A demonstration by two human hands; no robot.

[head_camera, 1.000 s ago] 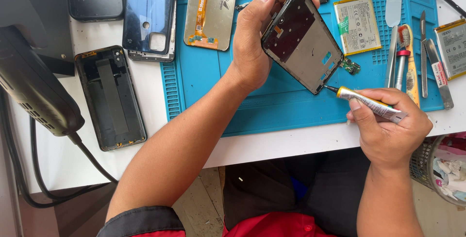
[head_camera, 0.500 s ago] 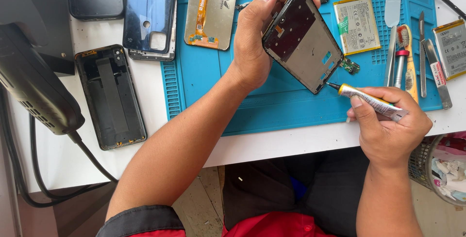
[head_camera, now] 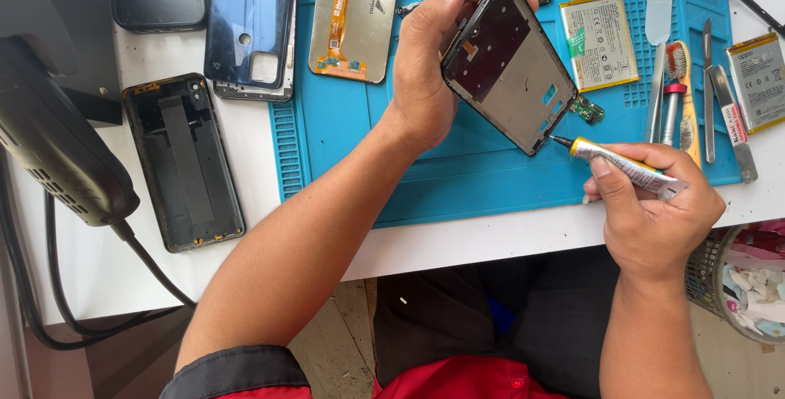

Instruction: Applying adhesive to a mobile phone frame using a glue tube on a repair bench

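Observation:
My left hand (head_camera: 429, 64) grips a bare phone frame (head_camera: 509, 64), tilted above the blue work mat (head_camera: 343, 154), thumb on its top edge and fingers behind it. My right hand (head_camera: 654, 211) pinches a small yellow-and-silver glue tube (head_camera: 621, 163). The tube's thin nozzle touches the frame's lower right corner. A small green circuit part (head_camera: 587, 109) lies on the mat just beyond that corner.
On the mat lie a gold display panel (head_camera: 356, 15), two phone batteries (head_camera: 599, 41) (head_camera: 756, 80), tweezers, a brush and blades (head_camera: 679, 92). Left of the mat are a dark phone housing (head_camera: 184, 162), a blue back cover (head_camera: 249, 23), and a black device with a cable (head_camera: 57, 154). A waste basket (head_camera: 744, 284) stands lower right.
The glue tube's tip has crept slightly along the frame's lower corner. Both hands otherwise hold their places.

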